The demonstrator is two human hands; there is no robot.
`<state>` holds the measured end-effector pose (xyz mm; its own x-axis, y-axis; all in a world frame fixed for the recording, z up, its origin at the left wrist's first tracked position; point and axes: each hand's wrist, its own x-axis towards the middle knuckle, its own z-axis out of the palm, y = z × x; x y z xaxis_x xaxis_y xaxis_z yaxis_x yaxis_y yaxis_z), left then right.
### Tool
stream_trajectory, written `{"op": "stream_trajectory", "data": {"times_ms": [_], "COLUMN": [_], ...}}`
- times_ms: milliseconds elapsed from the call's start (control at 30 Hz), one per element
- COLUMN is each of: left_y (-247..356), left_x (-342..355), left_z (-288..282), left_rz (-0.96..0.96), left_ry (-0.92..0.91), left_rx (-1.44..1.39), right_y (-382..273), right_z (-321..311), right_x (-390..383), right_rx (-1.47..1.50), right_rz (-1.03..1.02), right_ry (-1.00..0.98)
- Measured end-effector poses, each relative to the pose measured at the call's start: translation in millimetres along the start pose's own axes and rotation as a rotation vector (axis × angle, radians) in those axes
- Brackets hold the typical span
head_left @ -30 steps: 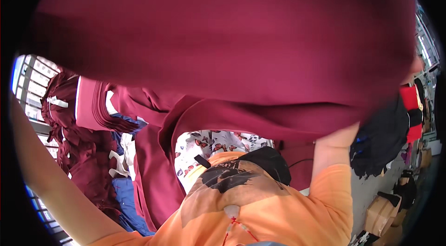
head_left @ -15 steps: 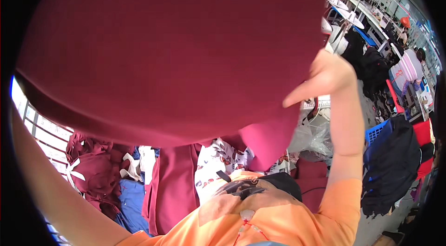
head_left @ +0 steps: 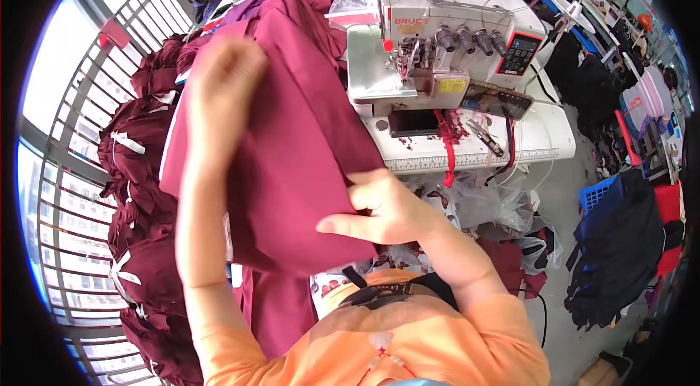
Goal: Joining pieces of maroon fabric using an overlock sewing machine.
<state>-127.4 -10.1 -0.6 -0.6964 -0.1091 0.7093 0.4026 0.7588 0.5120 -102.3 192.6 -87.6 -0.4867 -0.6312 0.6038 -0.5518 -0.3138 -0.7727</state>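
A wide piece of maroon fabric [head_left: 292, 145] hangs between my hands, left of the sewing machine [head_left: 452, 36], its lower end over my lap. My left hand [head_left: 230, 76], blurred by motion, is closed on its far left part with the fingers curled. At the near right edge, my right hand [head_left: 379, 211] pinches the fabric, thumb on top and the other fingers partly hidden behind the edge. More maroon and purple cloth [head_left: 306, 3] lies heaped beyond, beside the machine.
On the white machine table [head_left: 539, 145] lie a phone [head_left: 496, 100], thread snips [head_left: 485, 137], a red strip [head_left: 447, 149] and maroon lint. Tied maroon bundles [head_left: 142, 138] line the railing [head_left: 62, 233] at left. Dark cloth [head_left: 612, 255] covers a blue crate at right.
The maroon fabric has come down from in front of my view, uncovering the machine and table. My left hand has come into sight on it; my right hand has moved lower and left.
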Motion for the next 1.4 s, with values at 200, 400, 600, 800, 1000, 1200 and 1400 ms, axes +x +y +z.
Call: {"op": "stream_trajectory", "data": {"times_ms": [200,400,600,800,1000,1200,1400], "left_y": [-41.0,-43.3,-49.0,-28.8,-28.0,-39.8,-60.5], "left_x": [-32.9,-29.8,-18.8,-41.8,-43.9,-44.6,-98.6], "left_z": [114.9,185.4,186.5,177.4,184.8,188.6,115.5], "left_rz": [0.007,0.118,0.265,0.431,0.386,0.334,-0.084], "left_ry": [-0.257,-0.398,-0.44,-0.435,-0.375,-0.342,-0.191], "left_rx": [-0.056,-0.006,-0.033,0.275,0.269,0.277,0.354], "right_y": [65.1,97.6,94.8,93.3,93.7,100.9,101.2], "right_z": [-11.9,-28.6,-38.0,-32.7,-36.8,-41.8,-47.2], "right_x": [-42.5,-87.7,-73.0,-71.7,-66.8,-62.7,-77.0], "right_rx": [-0.208,0.022,-0.043,0.145,0.497,0.218,-0.225], "right_rz": [0.464,0.759,0.634,0.773,0.8,0.676,0.547], "right_ry": [0.219,0.477,0.393,0.416,0.594,0.592,0.511]}}
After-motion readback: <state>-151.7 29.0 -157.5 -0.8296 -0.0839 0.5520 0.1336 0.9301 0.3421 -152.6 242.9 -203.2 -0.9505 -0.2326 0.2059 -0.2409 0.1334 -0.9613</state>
